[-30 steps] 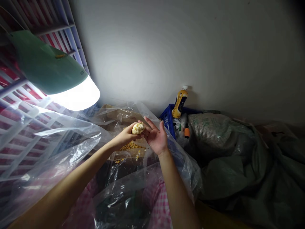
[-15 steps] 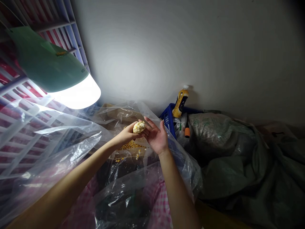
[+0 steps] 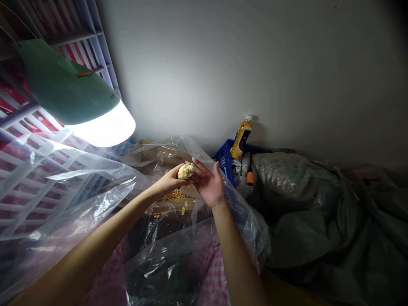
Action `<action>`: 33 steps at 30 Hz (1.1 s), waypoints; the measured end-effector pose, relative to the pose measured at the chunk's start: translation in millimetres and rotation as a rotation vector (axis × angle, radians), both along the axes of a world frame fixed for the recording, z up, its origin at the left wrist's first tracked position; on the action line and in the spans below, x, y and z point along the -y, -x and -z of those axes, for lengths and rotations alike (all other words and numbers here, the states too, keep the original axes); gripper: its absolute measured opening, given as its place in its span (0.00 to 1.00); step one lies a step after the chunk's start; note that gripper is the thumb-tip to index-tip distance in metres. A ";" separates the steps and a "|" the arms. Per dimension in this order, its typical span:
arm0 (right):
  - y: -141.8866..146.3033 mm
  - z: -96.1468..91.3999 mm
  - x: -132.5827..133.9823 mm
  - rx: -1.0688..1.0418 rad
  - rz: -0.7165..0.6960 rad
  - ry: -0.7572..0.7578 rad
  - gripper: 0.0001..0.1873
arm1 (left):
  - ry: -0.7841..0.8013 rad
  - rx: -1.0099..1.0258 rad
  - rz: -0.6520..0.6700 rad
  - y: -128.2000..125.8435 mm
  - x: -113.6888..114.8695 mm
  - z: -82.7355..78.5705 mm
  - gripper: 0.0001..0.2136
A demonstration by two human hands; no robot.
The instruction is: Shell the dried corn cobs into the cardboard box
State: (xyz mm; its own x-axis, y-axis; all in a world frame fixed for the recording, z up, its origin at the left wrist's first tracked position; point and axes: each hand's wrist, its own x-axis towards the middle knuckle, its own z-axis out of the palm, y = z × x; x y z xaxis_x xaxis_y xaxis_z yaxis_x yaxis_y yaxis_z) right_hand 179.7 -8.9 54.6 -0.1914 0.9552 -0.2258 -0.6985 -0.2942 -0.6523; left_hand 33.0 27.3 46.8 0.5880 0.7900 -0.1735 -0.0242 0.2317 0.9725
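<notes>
My left hand [image 3: 168,182] is wrapped round a corn cob [image 3: 186,171], pale with yellowish bits on its surface. My right hand [image 3: 211,188] lies open beside it, palm up and thumb apart. Its fingertips reach the cob's right side; whether they press on it I cannot tell. Beneath both hands, loose yellow corn kernels [image 3: 174,195] lie inside a cardboard box [image 3: 149,148] lined with clear plastic sheeting [image 3: 108,199]. A few more kernels [image 3: 184,209] rest on the near flap.
At upper left hangs a lit green lamp [image 3: 70,89] before a slatted plastic crate [image 3: 108,72]. A yellow drink bottle [image 3: 241,138] leans in a blue basket [image 3: 225,157], near an orange-handled tool [image 3: 250,177]. Full sacks [image 3: 287,178] and dark cloth [image 3: 312,238] fill the right.
The whole view has shifted very slightly. My hands and the corn cob keep almost the same position.
</notes>
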 end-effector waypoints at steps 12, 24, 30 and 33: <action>1.4 -0.7 0.2 0.007 0.021 0.025 0.34 | -0.005 0.005 0.007 0.8 -0.2 3.2 0.22; 2.7 2.3 -1.0 0.026 0.035 0.020 0.31 | -0.002 -0.009 -0.007 2.2 0.2 1.1 0.22; 8.2 3.8 2.9 0.165 0.056 -0.057 0.15 | 0.076 0.031 0.022 3.3 -1.4 2.3 0.17; 10.8 5.5 4.1 0.293 0.026 -0.098 0.14 | 0.082 0.024 0.054 3.0 -0.1 5.7 0.19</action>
State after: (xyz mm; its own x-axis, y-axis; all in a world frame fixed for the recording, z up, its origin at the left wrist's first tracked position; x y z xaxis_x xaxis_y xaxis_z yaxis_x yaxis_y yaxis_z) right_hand 168.9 -13.0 49.1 -0.1068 0.9789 -0.1740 -0.4831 -0.2041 -0.8515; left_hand 30.0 27.4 41.1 0.6341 0.7407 -0.2219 -0.0322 0.3120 0.9495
